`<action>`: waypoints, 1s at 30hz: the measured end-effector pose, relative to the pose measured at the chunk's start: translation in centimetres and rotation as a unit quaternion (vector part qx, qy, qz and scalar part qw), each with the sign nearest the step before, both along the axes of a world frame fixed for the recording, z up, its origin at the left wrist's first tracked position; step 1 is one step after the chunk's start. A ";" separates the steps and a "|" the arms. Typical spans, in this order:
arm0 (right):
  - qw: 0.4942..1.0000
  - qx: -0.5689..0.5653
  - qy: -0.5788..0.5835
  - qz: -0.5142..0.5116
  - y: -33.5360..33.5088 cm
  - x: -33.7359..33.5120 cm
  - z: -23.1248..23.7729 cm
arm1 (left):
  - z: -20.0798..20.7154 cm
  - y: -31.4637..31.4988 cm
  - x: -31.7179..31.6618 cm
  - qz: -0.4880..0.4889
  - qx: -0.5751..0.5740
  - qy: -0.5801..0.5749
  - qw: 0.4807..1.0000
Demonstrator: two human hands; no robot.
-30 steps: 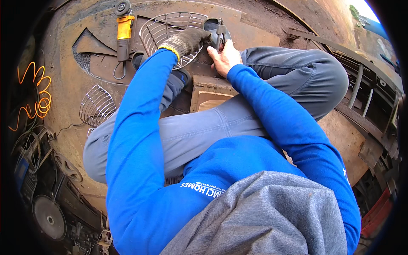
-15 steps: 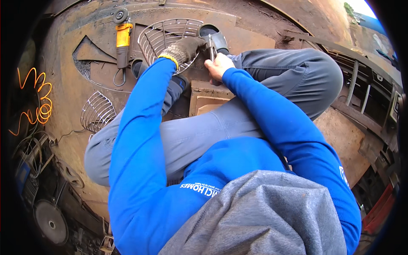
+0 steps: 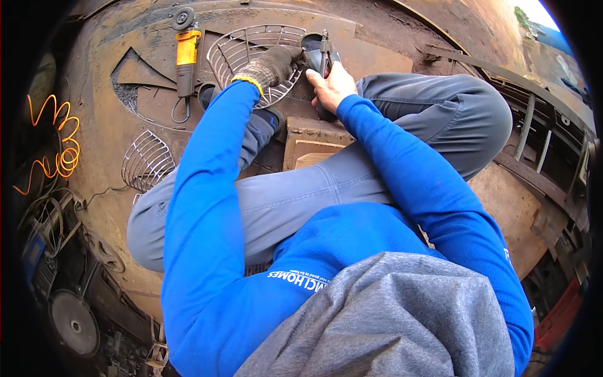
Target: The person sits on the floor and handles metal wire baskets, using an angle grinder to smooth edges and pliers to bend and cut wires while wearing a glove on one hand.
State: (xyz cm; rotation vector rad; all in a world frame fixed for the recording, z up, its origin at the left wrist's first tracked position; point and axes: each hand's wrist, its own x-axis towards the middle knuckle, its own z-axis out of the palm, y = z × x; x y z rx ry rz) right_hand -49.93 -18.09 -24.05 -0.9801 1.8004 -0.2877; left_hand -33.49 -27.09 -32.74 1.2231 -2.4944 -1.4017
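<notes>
My left hand (image 3: 271,66), in a dark knitted glove with a yellow cuff, rests over the right side of a curved wire basket (image 3: 233,55). Its fingers close on the basket's rim, though the fingertips are partly hidden. Bare, my right hand (image 3: 335,85) grips a slim dark metal tool like pliers (image 3: 325,51), which points upward and away from me. The tool's lower part is hidden by the hand. The two hands are close together but apart, above my sandalled feet.
A yellow angle grinder (image 3: 186,53) lies left of the basket on the rusty metal floor. Nearer is a second wire basket (image 3: 147,161). A wooden block (image 3: 314,129) sits by my legs. An orange coiled hose (image 3: 68,151) lies far left; a metal frame (image 3: 529,125) stands right.
My right hand has shifted slightly right and turned the tool, so its dark side now shows. The left hand stays at the basket's rim. The whole view has shifted slightly.
</notes>
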 end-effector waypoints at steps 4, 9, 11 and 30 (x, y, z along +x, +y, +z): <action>1.000 -0.005 -0.004 -0.006 0.1 -0.2 -0.6 | 0.3 -0.1 -0.2 -0.028 -0.007 0.016 0.999; 1.000 0.000 -0.004 0.001 0.1 -0.1 -0.3 | 0.6 -0.1 -0.5 -0.034 -0.012 -0.001 0.999; 1.000 0.001 -0.001 0.003 0.1 -0.1 -0.3 | 0.7 -0.1 -0.7 -0.033 -0.021 -0.015 0.999; 0.979 -0.191 0.062 -0.024 1.2 0.9 0.4 | 1.2 0.7 -1.1 -0.083 -0.052 -0.064 0.993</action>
